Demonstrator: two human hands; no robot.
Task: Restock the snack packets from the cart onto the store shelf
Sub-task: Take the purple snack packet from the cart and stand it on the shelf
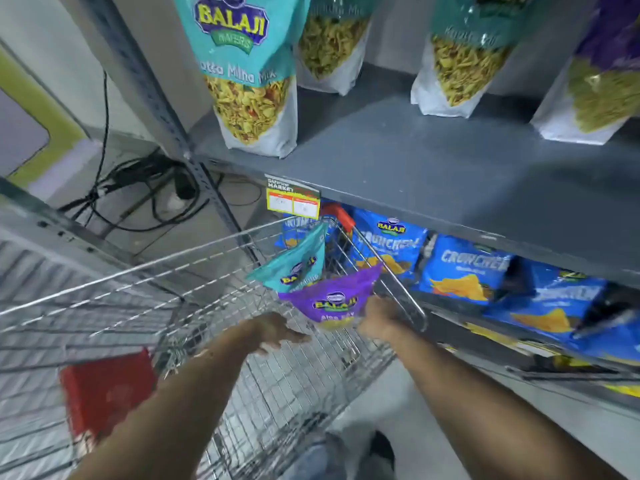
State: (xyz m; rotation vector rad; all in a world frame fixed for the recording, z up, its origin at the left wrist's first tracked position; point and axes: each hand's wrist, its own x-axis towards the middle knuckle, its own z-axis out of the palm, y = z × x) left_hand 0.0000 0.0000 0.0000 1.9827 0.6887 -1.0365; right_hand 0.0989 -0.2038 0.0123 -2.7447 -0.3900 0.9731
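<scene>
1. Nearest, two bare forearms reach into the silver wire-mesh cart [214, 271].
2. The purple foil snack packet [332, 299] stands at the cart's far corner, a teal packet [294, 265] just behind it.
3. Risk: gripped by one edge, it may snag the cart's wire rim and slip.
4. The right hand [379, 318] pinches the purple packet's edge; the left hand [277, 332] hovers beside it, fingers loosely spread, holding nothing.
</scene>
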